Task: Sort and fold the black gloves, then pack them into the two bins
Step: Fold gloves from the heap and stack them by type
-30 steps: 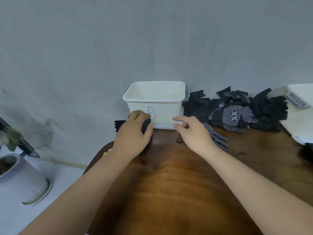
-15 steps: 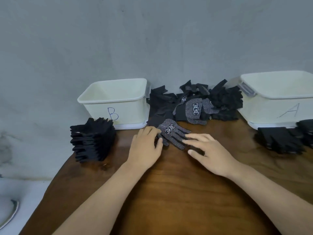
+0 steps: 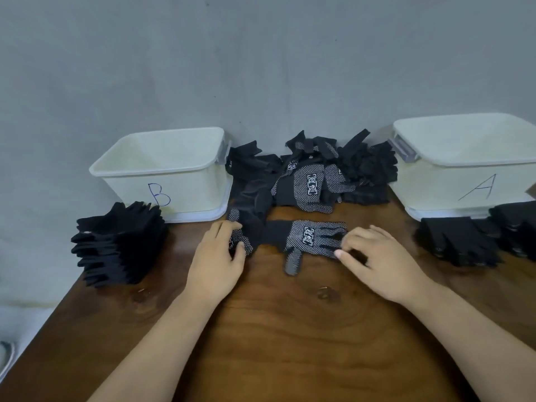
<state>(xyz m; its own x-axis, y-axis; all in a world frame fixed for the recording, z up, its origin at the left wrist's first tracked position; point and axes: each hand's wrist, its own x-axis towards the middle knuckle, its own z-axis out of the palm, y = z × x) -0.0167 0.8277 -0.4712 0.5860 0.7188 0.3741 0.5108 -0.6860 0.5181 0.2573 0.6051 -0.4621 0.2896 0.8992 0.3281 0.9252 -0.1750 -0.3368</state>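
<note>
Since a moment ago the dotted glove has turned crosswise on the bench, between both hands. Left hand pinches a second dotted glove beside its cuff. Right hand pinches its finger ends. Beyond lie the loose glove pile, bin B and bin A.

The light is dim, soft and greyish, seemingly from overhead. The wooden counter carries a mild warm sheen in its middle (no hard glare), and shadows on it are faint and blurred. The black glove stacks lose detail in darkness. The wide lens bows the edges; everything looks slightly soft.
</note>
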